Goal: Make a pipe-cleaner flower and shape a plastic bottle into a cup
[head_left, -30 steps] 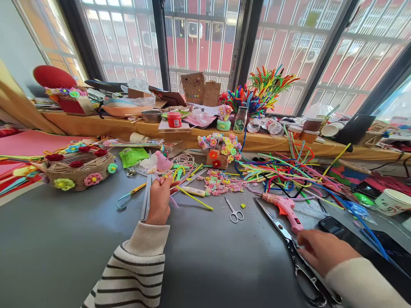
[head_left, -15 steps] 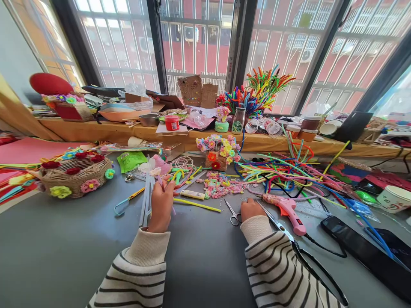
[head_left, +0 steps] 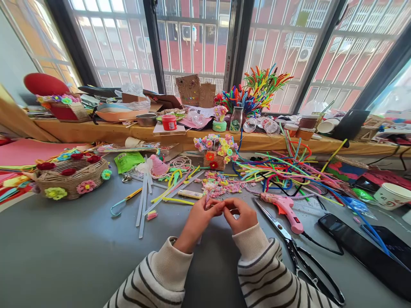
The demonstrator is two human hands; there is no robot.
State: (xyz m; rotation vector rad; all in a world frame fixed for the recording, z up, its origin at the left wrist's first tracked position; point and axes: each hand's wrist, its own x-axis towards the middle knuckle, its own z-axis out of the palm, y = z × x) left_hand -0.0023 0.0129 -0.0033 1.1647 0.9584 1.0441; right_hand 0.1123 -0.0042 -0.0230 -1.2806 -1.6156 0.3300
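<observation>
My left hand point(head_left: 201, 216) is closed around a thin purple stem, which looks like a pipe cleaner, with a pale flower point(head_left: 210, 187) at its top. My right hand point(head_left: 242, 216) meets it fingertip to fingertip, thumb and finger pinched together. Whatever lies between the right fingertips is too small to make out. Behind the right hand, the small scissors are mostly covered. Just beyond both hands lie a pile of pink and multicoloured fuzzy bits point(head_left: 221, 186) and a pale glue tube point(head_left: 190, 194). Large scissors point(head_left: 282, 231) rest open-bladed or nearly so beside the right wrist.
A pink glue gun point(head_left: 287, 209) and a black phone point(head_left: 359, 252) lie on the right. Clear glue sticks point(head_left: 143, 209) and a small pink piece point(head_left: 152, 215) lie left of the hands. Further left stands a flowered basket point(head_left: 72, 179). Pipe cleaners point(head_left: 276, 169) spread behind.
My left hand has moved right with the flower and stem, uncovering the small pink piece. My right hand has come slightly left, and the two hands now meet.
</observation>
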